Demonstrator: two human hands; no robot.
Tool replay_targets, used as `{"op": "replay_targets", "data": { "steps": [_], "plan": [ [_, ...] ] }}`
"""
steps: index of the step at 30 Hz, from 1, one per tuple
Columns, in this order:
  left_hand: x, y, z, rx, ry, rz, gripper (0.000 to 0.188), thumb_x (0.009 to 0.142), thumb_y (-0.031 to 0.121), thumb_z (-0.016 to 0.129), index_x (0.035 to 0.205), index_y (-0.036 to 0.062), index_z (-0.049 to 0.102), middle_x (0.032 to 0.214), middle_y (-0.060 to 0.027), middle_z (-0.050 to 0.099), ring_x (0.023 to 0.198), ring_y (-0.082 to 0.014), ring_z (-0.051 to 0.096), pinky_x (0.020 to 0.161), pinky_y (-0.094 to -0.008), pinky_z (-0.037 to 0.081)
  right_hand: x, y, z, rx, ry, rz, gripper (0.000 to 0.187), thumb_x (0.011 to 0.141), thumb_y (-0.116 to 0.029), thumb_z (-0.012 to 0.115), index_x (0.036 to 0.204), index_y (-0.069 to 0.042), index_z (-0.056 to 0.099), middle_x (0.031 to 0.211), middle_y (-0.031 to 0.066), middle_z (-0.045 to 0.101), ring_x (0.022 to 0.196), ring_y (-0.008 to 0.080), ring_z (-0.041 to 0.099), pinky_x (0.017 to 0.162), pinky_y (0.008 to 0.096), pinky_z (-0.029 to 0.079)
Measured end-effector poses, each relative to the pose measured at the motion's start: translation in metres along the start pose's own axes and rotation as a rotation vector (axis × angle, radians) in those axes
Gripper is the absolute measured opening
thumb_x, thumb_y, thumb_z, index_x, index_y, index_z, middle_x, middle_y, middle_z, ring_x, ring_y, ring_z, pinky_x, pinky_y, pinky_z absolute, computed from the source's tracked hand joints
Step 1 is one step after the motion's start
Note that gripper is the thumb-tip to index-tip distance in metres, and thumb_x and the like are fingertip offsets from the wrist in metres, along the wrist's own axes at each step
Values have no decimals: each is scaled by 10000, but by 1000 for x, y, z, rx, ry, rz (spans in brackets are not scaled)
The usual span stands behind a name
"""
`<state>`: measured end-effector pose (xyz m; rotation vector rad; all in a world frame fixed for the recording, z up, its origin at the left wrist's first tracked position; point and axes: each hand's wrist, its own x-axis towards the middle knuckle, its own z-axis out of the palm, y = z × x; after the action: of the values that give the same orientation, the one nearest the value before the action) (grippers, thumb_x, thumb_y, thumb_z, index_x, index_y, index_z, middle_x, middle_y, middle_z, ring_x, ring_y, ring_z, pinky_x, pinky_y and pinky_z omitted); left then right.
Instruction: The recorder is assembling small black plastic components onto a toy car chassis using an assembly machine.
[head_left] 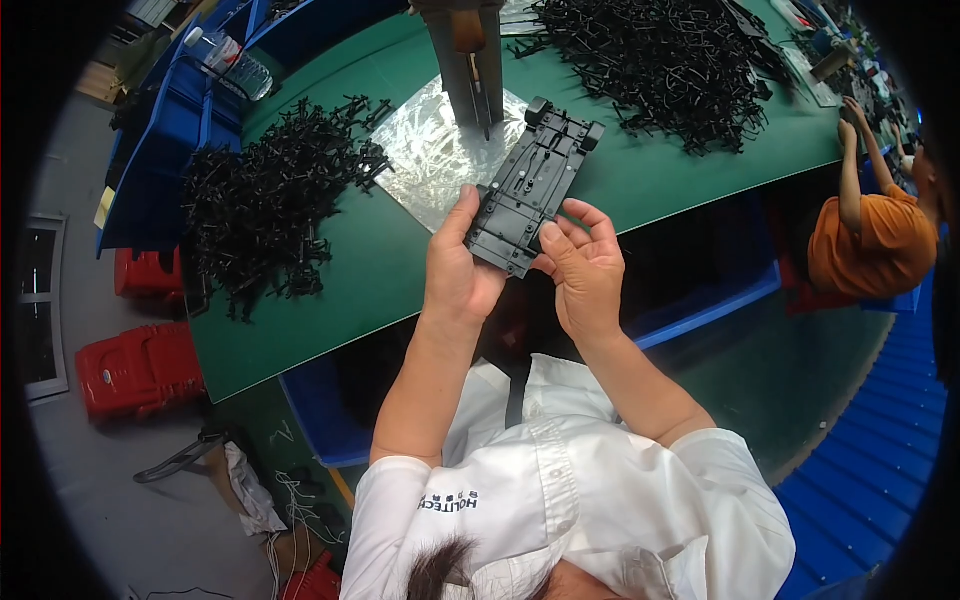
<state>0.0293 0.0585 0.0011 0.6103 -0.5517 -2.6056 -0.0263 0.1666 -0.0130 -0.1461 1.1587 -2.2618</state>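
Note:
A black moulded plastic housing (522,192), rectangular with ribs and small posts, is held tilted above the near edge of the green table. My left hand (462,262) grips its lower left side, thumb along the edge. On the lower right side my right hand (585,262) pinches it between thumb and fingers. The housing's far end reaches over a shiny silver sheet (420,150) lying on the table. Just beyond it stands a grey upright tool (468,70) with a thin metal rod pointing down at the sheet.
Heaps of small black plastic parts lie on the table, one at left (265,200), one at far right (670,60). Blue bins (165,160) and a water bottle (230,65) stand at far left, red stools (140,370) below. A person in orange (870,245) works at right.

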Motion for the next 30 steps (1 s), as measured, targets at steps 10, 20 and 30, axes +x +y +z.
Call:
{"op": "replay_targets", "data": {
  "steps": [10,20,30],
  "plan": [
    [10,6,1,9,15,17,363,965,260,383,1137,-50,464,1105,-176,567,1008,-256,578,896,-393,461,11,3,3,-81,-28,-10,223,846,-61,623,1047,-14,540,902,22,577,778,57,563,645,214,517],
    [23,17,3,-8,65,-37,326,963,230,380,1127,-41,458,1069,-171,576,981,-258,588,872,-401,480,20,2,12,-155,-26,-25,233,867,-121,613,1061,-6,556,906,23,580,784,62,561,659,216,512],
    [36,28,2,7,42,-61,322,952,213,396,1137,-43,459,1061,-168,584,958,-258,602,859,-398,493,32,3,18,-184,-32,-74,244,865,-108,606,1045,35,525,917,86,579,799,106,579,697,269,548]
  ]
}}
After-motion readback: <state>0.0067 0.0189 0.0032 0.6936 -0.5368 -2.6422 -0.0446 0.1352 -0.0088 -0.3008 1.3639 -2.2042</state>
